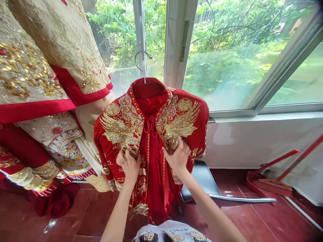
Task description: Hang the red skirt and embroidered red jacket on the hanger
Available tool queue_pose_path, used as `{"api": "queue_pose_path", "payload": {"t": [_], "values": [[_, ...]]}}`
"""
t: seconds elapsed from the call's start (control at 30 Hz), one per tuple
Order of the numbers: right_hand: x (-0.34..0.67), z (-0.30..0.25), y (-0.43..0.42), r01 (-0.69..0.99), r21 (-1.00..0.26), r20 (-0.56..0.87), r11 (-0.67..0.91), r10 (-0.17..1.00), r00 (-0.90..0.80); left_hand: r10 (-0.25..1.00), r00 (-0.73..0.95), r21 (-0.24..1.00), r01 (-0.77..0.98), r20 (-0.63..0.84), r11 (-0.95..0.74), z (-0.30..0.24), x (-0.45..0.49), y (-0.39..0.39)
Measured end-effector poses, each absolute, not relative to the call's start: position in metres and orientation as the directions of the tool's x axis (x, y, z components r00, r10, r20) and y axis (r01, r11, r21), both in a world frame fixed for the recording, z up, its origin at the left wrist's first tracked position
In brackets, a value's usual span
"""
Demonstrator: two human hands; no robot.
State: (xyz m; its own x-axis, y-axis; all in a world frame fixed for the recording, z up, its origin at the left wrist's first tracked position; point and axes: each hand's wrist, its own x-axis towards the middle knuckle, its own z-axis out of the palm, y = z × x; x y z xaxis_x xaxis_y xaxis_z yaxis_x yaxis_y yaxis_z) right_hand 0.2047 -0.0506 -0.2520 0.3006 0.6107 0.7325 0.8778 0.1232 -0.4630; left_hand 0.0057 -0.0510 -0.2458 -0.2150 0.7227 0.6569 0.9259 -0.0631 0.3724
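A red embroidered jacket [200,117] with gold wing-like patterns hangs upright on a hanger [144,69] with a metal hook. A red cord is tied in a bow [150,125] below its collar. Lower down, the front parts over a red pleated inner cloth [155,168]. My left hand [128,163] has its fingers curled on the left front panel, close to the opening. On the other front panel, my right hand [178,157] grips the cloth with bent fingers, its thumb at the inner edge. Parts of the fingertips sink into the fabric and cannot be seen.
Cream and red embroidered garments [58,67] hang close on the left. Behind the jacket are sliding windows [234,67] with a sill. A black chair [202,179] stands at the right, near a red dustpan [267,185] with long handles on the red tiled floor [83,215].
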Motion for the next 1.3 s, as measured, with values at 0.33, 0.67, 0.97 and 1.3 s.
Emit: {"api": "queue_pose_path", "payload": {"t": [0.33, 0.67, 0.97, 1.3], "values": [[0.2, -0.188, -0.112, 0.57, -0.385, 0.829, 0.726, 0.544, -0.132, 0.859, 0.192, 0.425, 0.805, 0.475, -0.415, -0.19, 0.021, -0.124], [0.19, -0.197, -0.085, 0.618, -0.46, 0.684, 0.637, 0.699, -0.211, 0.945, 0.222, 0.638, 0.697, 0.241, -0.327, -0.18, 0.007, -0.109], [0.179, -0.179, -0.082, 0.561, -0.352, 0.792, 0.75, 0.558, -0.248, 0.871, 0.145, 0.818, 0.301, 0.47, -0.491, -0.219, 0.065, -0.066], [0.167, -0.274, -0.009, 0.453, -0.551, 0.729, 0.7, 0.669, -0.147, 0.939, -0.106, 0.924, -0.174, 0.327, -0.341, -0.315, 0.048, -0.007]]}}
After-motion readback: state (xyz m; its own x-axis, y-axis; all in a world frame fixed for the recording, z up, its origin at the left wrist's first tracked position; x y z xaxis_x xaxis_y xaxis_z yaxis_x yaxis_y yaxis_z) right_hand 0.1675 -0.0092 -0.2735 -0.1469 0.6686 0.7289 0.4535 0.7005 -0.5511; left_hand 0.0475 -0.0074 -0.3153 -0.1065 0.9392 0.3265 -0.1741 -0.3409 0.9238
